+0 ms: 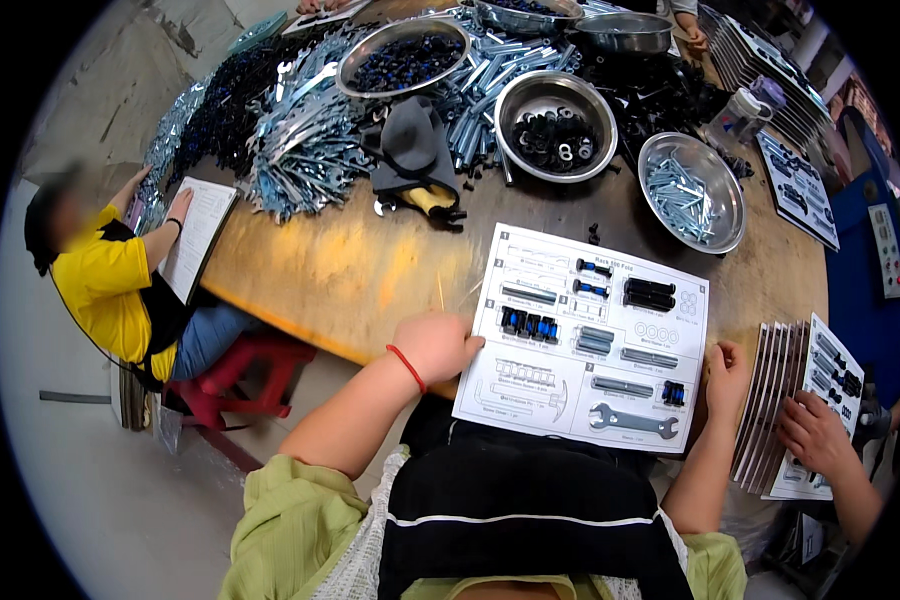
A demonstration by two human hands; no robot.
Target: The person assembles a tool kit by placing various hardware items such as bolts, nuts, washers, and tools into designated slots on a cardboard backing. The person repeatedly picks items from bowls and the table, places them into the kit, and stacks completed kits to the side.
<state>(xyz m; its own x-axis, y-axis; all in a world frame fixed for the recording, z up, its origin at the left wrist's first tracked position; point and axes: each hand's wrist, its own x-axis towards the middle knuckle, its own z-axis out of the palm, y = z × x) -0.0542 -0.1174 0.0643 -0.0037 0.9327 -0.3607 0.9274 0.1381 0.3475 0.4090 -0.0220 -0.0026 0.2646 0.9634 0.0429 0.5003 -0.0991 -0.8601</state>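
Observation:
A white printed card (566, 350) lies tilted at the table's front edge, above my lap. Bolts with blue bands (530, 325), plain black bolts (649, 294), metal tubes (622, 386) and a flat open-ended wrench (633, 422) sit on its printed fields. My left hand (436, 350), with a red cord at the wrist, is closed on the card's left edge, thumb on top. At the opposite edge my right hand (727, 378) has its fingers curled round the card's side. The fingers beneath the card are hidden.
Steel bowls hold dark washers (562, 140), silver screws (682, 195) and blue-banded bolts (410, 62). Loose wrenches (305, 150) and a grey cap-like item (410, 140) lie behind. A co-worker's hand (820, 432) touches stacked cards (770, 400); a yellow-shirted person (105, 285) sits left.

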